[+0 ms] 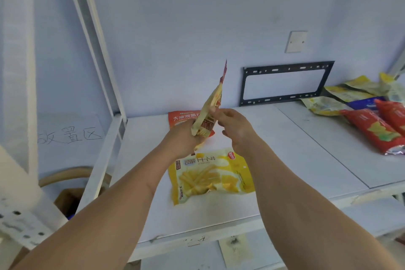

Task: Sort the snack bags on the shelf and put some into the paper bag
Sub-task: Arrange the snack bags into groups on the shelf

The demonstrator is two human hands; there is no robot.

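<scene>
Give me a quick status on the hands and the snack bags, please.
Left hand grips raised snack bag; right hand pinches its edge. Yellow fries bag flat on shelf below. Nothing in the way.

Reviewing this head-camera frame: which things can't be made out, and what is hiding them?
- Orange snack bag lying at the shelf's back: mostly hidden behind the left hand and the raised yellow-and-red snack bag it grips.
- Brown paper bag beside the shelf: mostly hidden by the white shelf post.
- Pile of red and yellow snack bags: cut off by the right frame edge.
- Right hand fingertips: blurred at the raised bag.
</scene>
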